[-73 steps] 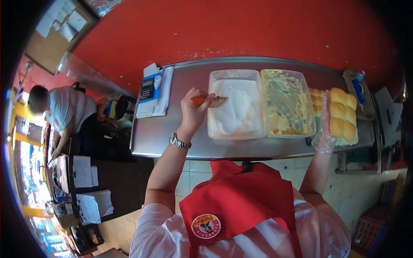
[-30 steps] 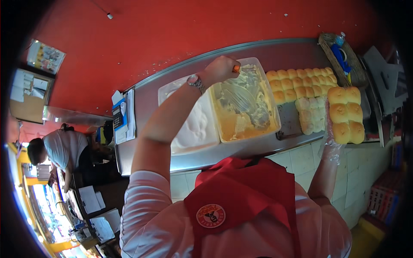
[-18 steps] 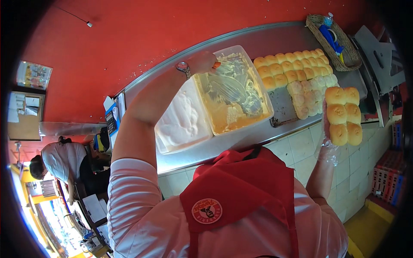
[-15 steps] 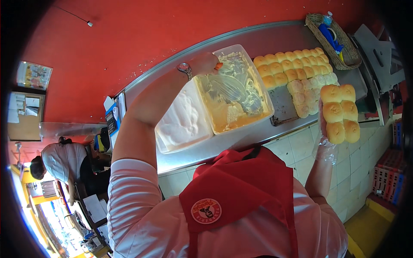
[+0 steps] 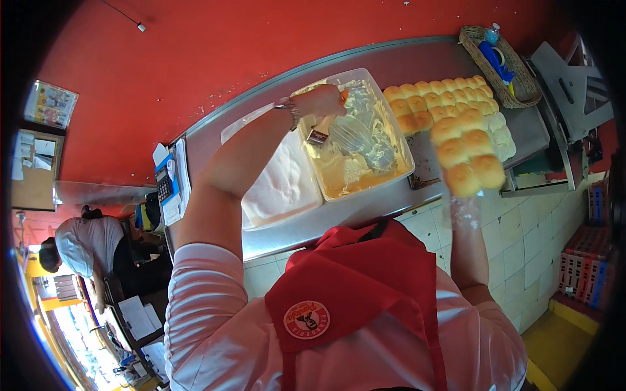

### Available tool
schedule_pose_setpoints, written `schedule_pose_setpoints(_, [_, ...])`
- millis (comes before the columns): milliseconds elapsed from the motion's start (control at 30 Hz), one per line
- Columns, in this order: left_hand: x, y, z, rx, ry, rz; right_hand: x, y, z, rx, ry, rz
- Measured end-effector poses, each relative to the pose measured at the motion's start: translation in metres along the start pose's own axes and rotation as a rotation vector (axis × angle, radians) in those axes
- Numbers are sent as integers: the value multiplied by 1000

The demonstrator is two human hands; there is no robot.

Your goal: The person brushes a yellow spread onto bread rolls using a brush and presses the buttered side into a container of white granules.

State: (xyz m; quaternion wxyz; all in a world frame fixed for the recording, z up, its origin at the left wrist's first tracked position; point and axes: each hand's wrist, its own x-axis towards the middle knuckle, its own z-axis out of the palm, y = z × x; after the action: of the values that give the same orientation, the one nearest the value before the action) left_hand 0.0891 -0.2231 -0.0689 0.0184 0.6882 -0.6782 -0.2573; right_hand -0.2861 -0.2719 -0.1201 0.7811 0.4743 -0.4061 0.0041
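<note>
My left hand [image 5: 323, 101] is closed round the orange handle of a brush [image 5: 317, 135], its metal band low over a plastic tub [image 5: 355, 182] of creamy yellow spread. My right hand [image 5: 464, 207], in a clear plastic glove, holds a slab of golden buns [image 5: 467, 153] from beneath; the fingers are mostly hidden. Left of the yellow tub is a translucent tub [image 5: 261, 220] of white powdery material. Behind the held slab, rows of buns [image 5: 433, 94], some golden and some pale, lie on a dark tray [image 5: 424, 176].
Steel counter [image 5: 293, 238] against a red wall. A wicker basket [image 5: 528, 91] with blue items is back right, steel racking [image 5: 567, 91] beyond it. Calculator and papers [image 5: 166, 186] are at left. A co-worker [image 5: 94, 247] bends over a dark desk. Stacked crates [image 5: 583, 270] stand lower right.
My left hand went from the white tub to the yellow one earlier; the brush's metal band now shows. My right hand has carried the bun slab leftward, toward the yellow tub.
</note>
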Motion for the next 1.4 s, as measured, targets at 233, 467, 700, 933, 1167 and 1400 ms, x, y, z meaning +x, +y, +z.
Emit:
schedule_pose_setpoints(233, [-109, 61, -50, -928, 749, 90, 79, 11, -108, -1357, 307, -500])
schedule_pose_setpoints(467, [-201, 139, 35, 382, 1072, 655, 150, 0, -174, -1357, 289, -268])
schedule_pose_setpoints(700, [-220, 114, -25, -504, 1069, 276, 165, -6, -198, -1355, 322, -128])
schedule_pose_setpoints(933, [-205, 70, -60, -499, 1465, -120, 153, -1, -201, -1408, 371, -124])
schedule_pose_setpoints(1167, [-224, 166, 50, 95, 926, 777, 152, 2, -180, -1475, 372, -102])
schedule_pose_setpoints(1400, [-203, 74, -62, -924, 1443, -41, 141, 10, -165, -1396, 402, 42])
